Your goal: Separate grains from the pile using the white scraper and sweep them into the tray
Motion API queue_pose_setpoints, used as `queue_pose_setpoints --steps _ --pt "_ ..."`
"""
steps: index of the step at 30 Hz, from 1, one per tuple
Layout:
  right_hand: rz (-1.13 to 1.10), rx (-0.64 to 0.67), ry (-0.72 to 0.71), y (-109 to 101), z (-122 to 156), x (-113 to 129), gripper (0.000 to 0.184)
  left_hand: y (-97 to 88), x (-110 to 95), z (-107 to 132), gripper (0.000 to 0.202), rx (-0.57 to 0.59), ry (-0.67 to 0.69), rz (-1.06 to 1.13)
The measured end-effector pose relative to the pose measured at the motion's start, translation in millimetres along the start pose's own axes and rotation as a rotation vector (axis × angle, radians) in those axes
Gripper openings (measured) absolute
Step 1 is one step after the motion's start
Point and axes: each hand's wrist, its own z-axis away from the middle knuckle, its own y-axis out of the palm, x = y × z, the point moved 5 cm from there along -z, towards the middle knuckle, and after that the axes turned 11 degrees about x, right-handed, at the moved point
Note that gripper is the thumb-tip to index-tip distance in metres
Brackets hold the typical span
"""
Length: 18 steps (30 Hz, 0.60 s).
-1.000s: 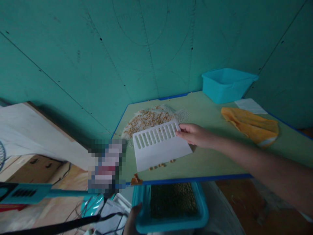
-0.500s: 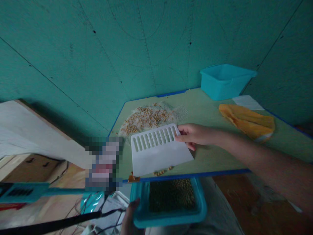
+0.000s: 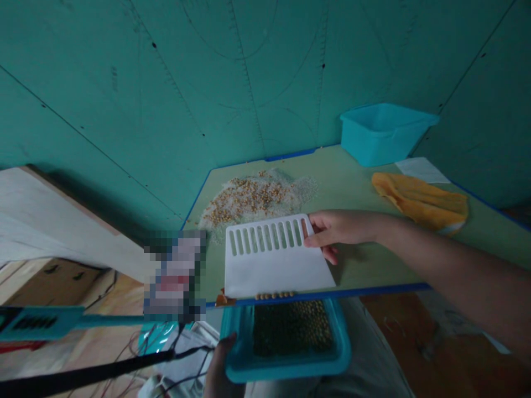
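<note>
My right hand (image 3: pixel 329 235) grips the right side of a white slotted scraper (image 3: pixel 276 271), thumb over its face. The scraper leans over the table, its lower edge close to the front rim. Several round tan beans (image 3: pixel 275 295) lie in a row along that edge. Below the table front, my left hand (image 3: pixel 224 359) holds the left side of a teal tray (image 3: pixel 290 373); its lower fingers are hidden. Inside the tray are dark green grains and tan beans (image 3: pixel 317 320). Behind the scraper spreads a heap of orange-tan beans mixed with small white grains (image 3: pixel 253 196).
A turquoise bin (image 3: pixel 373 146) stands at the back right of the table (image 3: pixel 344 193), against the green wall. Near it lie a white sheet (image 3: pixel 423 170) and a yellow cloth (image 3: pixel 418 199). At left are a pale board (image 3: pixel 78 221), a black strap (image 3: pixel 103 370) and cables.
The scraper has come nearer the table's front edge and slightly right. The beans ahead of it have shifted to the rim and lined up. My left hand and the tray have barely moved.
</note>
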Motion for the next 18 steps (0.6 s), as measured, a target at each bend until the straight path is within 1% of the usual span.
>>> queue_pose_setpoints --steps 3,7,10,12,18 --pt "0.022 0.025 0.026 1.2 0.8 -0.2 0.015 0.6 -2.0 0.3 0.037 -0.001 0.034 -0.034" --pt "0.057 0.081 0.061 3.0 1.7 -0.1 0.014 -0.6 -2.7 0.4 0.026 -0.011 0.033 -0.076" --pt "0.086 0.1 0.053 3.8 2.5 0.6 0.014 0.1 -2.9 0.7 0.027 -0.008 0.028 -0.09" --pt "0.088 0.09 0.038 3.8 3.4 1.3 0.015 0.7 -2.7 1.0 0.029 -0.017 0.022 -0.075" --pt "0.078 0.079 0.031 5.4 5.9 3.5 0.014 -2.0 -2.8 -0.1 0.022 -0.048 0.011 -0.053"
